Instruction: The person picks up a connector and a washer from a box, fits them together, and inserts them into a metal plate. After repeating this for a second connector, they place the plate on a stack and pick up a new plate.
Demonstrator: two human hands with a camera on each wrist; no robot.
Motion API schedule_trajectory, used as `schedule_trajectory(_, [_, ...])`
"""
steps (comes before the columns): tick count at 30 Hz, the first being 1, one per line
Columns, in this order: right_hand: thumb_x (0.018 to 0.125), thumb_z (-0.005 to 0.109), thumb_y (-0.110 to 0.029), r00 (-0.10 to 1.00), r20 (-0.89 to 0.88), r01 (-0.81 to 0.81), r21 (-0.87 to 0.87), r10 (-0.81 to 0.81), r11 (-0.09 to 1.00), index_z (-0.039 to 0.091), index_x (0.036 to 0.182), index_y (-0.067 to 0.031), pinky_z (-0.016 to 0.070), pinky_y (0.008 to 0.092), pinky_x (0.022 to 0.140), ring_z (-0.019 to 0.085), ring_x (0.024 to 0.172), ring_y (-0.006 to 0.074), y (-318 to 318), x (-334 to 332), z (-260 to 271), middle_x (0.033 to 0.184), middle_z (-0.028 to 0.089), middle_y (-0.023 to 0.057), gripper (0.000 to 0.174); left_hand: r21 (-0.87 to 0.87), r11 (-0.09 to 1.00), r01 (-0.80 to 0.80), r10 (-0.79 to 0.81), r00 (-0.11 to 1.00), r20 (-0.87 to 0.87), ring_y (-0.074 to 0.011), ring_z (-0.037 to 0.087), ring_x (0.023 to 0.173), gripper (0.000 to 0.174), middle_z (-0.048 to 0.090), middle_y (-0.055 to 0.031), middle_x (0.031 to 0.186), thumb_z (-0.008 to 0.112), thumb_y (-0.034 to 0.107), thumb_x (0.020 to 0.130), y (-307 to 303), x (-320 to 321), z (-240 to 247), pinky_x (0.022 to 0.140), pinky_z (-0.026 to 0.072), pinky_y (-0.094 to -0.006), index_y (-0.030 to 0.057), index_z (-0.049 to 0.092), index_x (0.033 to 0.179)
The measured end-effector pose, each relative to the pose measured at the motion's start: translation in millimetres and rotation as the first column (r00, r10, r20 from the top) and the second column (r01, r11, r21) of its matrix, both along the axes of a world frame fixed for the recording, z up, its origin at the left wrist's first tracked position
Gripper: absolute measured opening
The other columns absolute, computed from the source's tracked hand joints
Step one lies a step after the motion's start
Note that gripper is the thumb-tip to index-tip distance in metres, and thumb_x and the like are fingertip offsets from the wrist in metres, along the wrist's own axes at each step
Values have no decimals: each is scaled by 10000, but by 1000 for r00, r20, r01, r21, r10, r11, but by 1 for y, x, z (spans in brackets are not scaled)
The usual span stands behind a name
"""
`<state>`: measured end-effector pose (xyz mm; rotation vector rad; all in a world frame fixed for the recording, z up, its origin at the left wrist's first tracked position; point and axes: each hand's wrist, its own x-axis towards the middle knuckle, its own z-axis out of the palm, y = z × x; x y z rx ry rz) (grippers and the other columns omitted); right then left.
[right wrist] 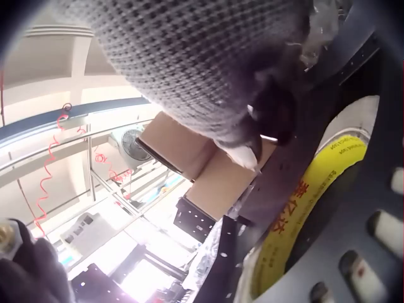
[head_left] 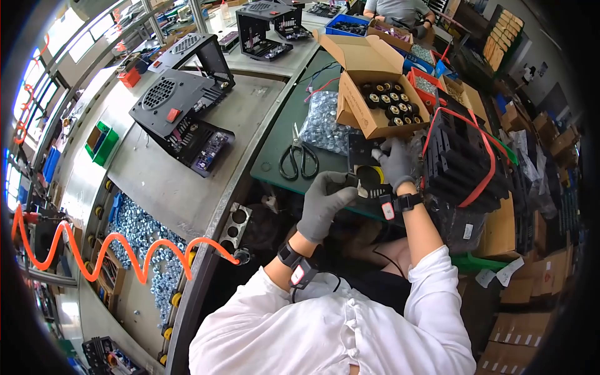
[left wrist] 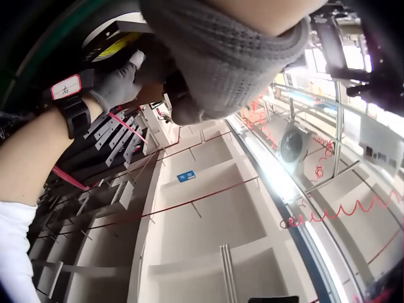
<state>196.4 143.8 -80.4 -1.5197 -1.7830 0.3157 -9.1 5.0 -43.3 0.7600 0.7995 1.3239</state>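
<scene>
My gloved left hand [head_left: 325, 205] is in front of the dark slotted panel [right wrist: 379, 208], near the table's edge. Its fingers pinch a small black round part with a brass-coloured centre [right wrist: 7, 240], like those in the carton. My gloved right hand [head_left: 397, 164] is over the panel's far right part, beside the black stack. A dark rounded piece [right wrist: 276, 110] shows between its bent fingers and the panel; its kind is hidden by the glove. Through the panel's round opening appears a yellow ring with printed lettering [right wrist: 328, 165], apparently the core of a tape roll.
An open carton [head_left: 375, 128] holds several black parts with brass centres. Left of it lie a bag of small metal pieces [head_left: 325, 122] and black-handled scissors [head_left: 299, 159]. Strapped black panels [head_left: 465, 156] stand at right. Dark chassis [head_left: 181, 106] sit on the left line, near an orange coiled hose [head_left: 112, 240].
</scene>
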Motion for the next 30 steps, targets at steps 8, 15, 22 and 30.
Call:
schedule_trajectory(8, [770, 662, 20, 989, 43, -139, -108, 144, 984, 572, 1083, -31, 487, 377, 891, 606, 979, 308, -13, 13, 12, 1069, 591, 113, 331, 396, 901, -176, 341, 854, -394, -161, 637, 1013, 566, 627, -102, 1174, 796, 40, 764, -8, 11, 13, 893, 510, -301, 2, 473, 1226])
schedule_trajectory(15, [914, 618, -74, 770, -572, -366, -31, 284, 930, 586, 1129, -30, 458, 295, 941, 578, 1031, 144, -84, 1, 66, 1120, 607, 72, 222, 675, 735, -63, 540, 657, -526, -236, 677, 928, 414, 658, -136, 1129, 818, 70, 725, -3, 12, 7, 769, 553, -318, 41, 544, 1035])
schedule_trajectory(22, [1013, 509, -323, 638, -764, -490, -307, 96, 816, 583, 1182, -16, 526, 257, 739, 629, 831, 121, -142, -17, 70, 1005, 635, 47, 358, 796, 605, 24, 657, 550, -516, -297, 681, 867, 446, 672, -133, 1116, 862, 139, 657, -10, 17, 16, 747, 541, -360, 74, 567, 986])
schedule_trajectory(30, [1015, 485, -333, 125, -989, -671, -143, -79, 728, 582, 1190, -7, 474, 271, 882, 589, 975, 124, -148, -22, 50, 1090, 618, 53, 382, 865, 477, 156, 765, 411, -496, -262, 672, 822, 403, 683, -59, 1039, 835, 178, 644, -16, 16, 35, 696, 516, -355, 111, 595, 960])
